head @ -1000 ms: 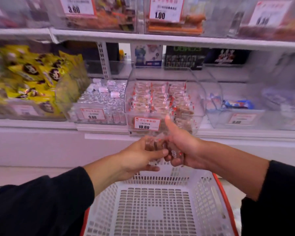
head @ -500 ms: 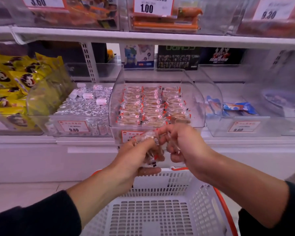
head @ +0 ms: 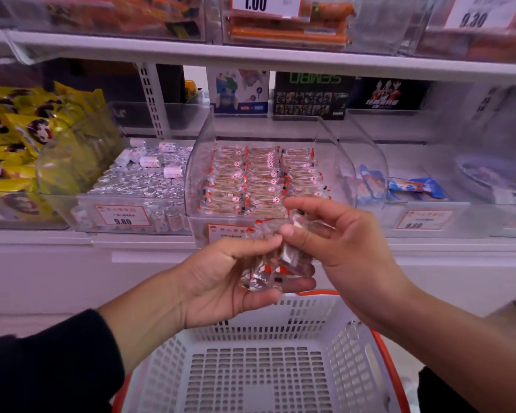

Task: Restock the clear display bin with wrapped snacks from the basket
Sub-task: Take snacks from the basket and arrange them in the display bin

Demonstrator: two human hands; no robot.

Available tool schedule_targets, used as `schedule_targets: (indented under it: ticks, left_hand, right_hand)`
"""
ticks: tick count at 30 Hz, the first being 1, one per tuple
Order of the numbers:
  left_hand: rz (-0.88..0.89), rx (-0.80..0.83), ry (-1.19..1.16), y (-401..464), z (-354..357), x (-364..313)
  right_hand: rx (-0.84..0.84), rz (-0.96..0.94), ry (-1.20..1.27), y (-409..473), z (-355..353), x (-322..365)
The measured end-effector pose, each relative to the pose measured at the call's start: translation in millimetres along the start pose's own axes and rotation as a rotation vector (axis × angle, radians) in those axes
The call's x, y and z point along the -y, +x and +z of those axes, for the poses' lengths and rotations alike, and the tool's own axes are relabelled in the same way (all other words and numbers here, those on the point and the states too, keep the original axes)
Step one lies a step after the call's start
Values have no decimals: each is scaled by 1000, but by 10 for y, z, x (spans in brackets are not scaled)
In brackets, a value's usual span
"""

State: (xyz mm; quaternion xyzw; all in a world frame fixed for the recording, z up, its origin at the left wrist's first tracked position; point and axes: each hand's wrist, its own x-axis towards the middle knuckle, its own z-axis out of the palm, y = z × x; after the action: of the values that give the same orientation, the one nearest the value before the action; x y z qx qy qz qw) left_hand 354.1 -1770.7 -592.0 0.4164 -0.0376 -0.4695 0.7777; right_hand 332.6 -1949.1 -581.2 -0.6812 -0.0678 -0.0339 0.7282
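Observation:
A clear display bin [head: 337, 162] on the middle shelf holds neat rows of wrapped snacks [head: 259, 180] in clear wrappers with red marks. In front of it, my left hand [head: 221, 281] cups a small bunch of the same wrapped snacks [head: 268, 269], fingers curled under them. My right hand [head: 337, 245] pinches one clear-wrapped snack [head: 303, 226] between thumb and fingers, just above the bunch and touching it. Below both hands stands the white basket [head: 349, 353] with an orange rim; the part of its floor that shows is bare.
Left of the bin stands a bin of silver-wrapped pieces [head: 143, 180] and a bin of yellow panda packets [head: 21, 138]. Right of it is a bin with blue packets [head: 414, 187]. An upper shelf [head: 280, 59] with more bins overhangs.
Both hands have risen from basket level toward the bin's front. My right hand has gone from gripping the bunch to pinching a single snack above my left hand.

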Motion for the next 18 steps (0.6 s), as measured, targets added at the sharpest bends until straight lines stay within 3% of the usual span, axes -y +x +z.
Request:
schedule_targets:
  ticks: [3,7,13,18]
  left_hand:
    - [12,50,10,-28,5,5]
    - [61,-78,139,-36,9,10]
    - [114,-192,196,-58,-10,-43]
    - [132,-173,250,-111,-15,-93]
  right_hand:
    - [0,-61,-107,2,54,-8]
    - [64,-112,-200,18,109,-24]
    - [349,-15,-241,45,33,34]
    - [495,-98,-468,97,-73,124]
